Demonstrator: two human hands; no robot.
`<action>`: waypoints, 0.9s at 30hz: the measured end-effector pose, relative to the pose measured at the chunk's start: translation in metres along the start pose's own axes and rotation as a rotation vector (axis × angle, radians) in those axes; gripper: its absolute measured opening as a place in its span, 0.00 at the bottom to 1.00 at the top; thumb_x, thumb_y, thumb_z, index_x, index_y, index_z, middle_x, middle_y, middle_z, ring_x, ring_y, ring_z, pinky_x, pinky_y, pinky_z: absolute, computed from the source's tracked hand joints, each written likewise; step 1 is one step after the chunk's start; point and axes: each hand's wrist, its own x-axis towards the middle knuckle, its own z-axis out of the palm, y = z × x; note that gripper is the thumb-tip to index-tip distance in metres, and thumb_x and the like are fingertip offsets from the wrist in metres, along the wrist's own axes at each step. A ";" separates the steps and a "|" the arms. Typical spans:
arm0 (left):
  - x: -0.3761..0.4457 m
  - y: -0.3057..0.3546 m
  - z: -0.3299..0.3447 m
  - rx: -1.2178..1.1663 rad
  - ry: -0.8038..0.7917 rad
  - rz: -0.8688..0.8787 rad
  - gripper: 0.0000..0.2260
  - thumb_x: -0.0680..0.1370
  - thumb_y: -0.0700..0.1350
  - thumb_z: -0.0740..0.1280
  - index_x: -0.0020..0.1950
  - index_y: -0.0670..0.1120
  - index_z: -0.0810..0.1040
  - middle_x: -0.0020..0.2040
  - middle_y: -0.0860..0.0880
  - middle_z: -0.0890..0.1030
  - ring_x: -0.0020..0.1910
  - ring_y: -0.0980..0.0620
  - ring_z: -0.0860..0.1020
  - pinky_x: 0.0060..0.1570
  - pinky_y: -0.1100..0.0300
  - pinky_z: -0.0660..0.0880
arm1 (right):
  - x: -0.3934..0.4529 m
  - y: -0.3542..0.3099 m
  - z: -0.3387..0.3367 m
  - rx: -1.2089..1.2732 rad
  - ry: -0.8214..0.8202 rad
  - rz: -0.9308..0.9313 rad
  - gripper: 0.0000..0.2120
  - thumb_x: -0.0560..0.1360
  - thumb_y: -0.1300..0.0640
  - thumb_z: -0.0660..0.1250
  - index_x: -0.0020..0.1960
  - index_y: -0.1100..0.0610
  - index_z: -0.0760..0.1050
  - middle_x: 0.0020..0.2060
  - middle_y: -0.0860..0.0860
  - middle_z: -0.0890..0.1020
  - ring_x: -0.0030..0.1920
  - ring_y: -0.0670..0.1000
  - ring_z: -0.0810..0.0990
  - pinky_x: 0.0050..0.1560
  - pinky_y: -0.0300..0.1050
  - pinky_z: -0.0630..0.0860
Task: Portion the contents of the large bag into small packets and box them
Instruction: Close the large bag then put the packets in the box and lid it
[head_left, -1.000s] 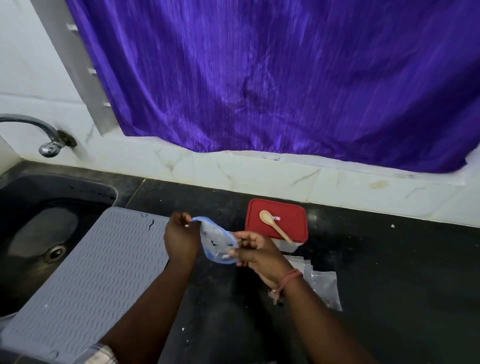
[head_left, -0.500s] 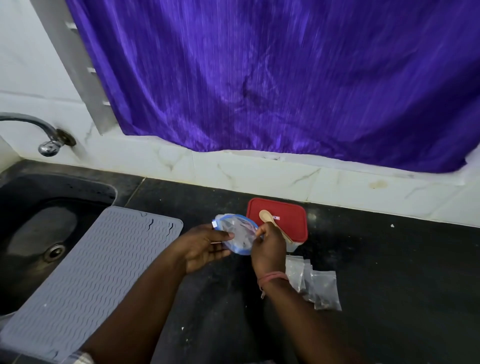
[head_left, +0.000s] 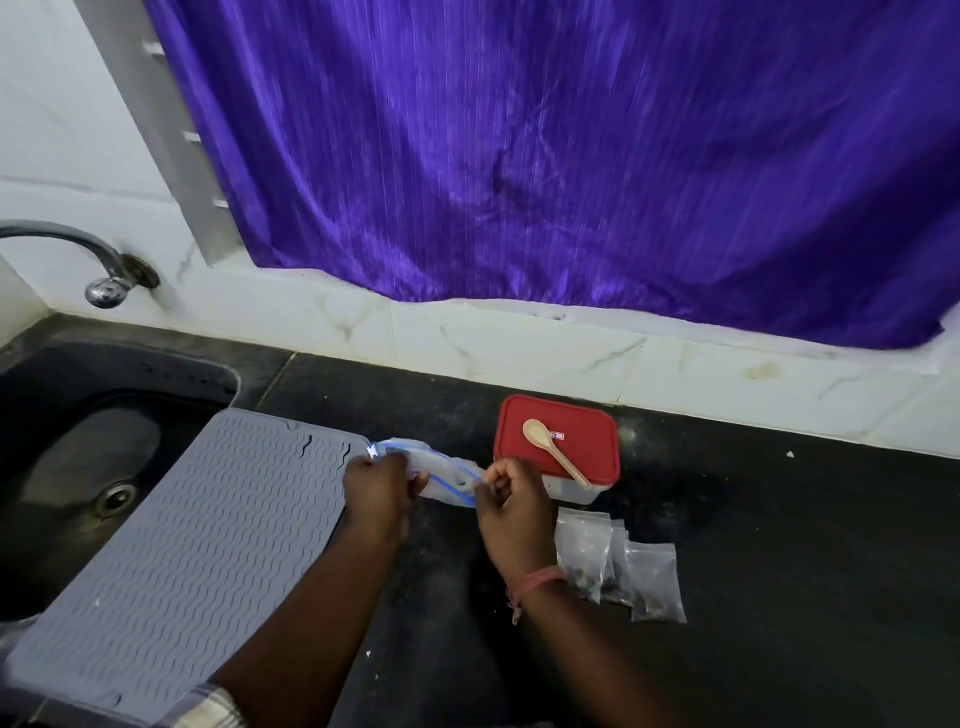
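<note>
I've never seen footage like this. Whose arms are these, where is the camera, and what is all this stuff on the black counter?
There is no machine here: these are a person's two bare arms, filmed by a wide-angle camera worn on the head, looking forward and down. That is the only view.

The left hand and the right hand each pinch one end of a clear zip bag with a blue seal line, holding it stretched between them just above the black counter.

Behind the right hand stands a box with a red lid, shut, with a small wooden spoon lying on top. Right of that wrist lie a few small clear packets with dark bits inside; what the bits are is too small to tell. On the left is a grey ribbed mat beside a dark sink with a tap. A purple curtain hangs behind.
</note>
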 end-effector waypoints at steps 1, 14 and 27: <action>-0.002 0.005 0.002 -0.202 -0.032 -0.121 0.07 0.79 0.29 0.59 0.45 0.37 0.74 0.36 0.43 0.75 0.35 0.52 0.76 0.34 0.62 0.83 | 0.002 0.001 -0.002 -0.011 -0.012 -0.046 0.11 0.72 0.66 0.69 0.41 0.51 0.72 0.41 0.43 0.75 0.41 0.43 0.76 0.43 0.36 0.72; -0.027 0.017 0.009 0.123 -0.594 0.018 0.10 0.76 0.45 0.62 0.46 0.39 0.78 0.35 0.44 0.78 0.30 0.50 0.74 0.27 0.61 0.71 | 0.024 -0.021 -0.009 -0.281 -0.474 -0.222 0.31 0.77 0.58 0.67 0.76 0.45 0.61 0.64 0.51 0.78 0.62 0.52 0.77 0.61 0.43 0.74; 0.000 -0.014 -0.009 -0.044 -0.487 -0.193 0.21 0.84 0.52 0.61 0.64 0.35 0.79 0.62 0.33 0.80 0.55 0.38 0.83 0.53 0.45 0.81 | 0.050 -0.041 -0.037 -0.022 -0.430 -0.088 0.15 0.79 0.60 0.67 0.64 0.49 0.78 0.54 0.45 0.84 0.53 0.44 0.81 0.55 0.38 0.76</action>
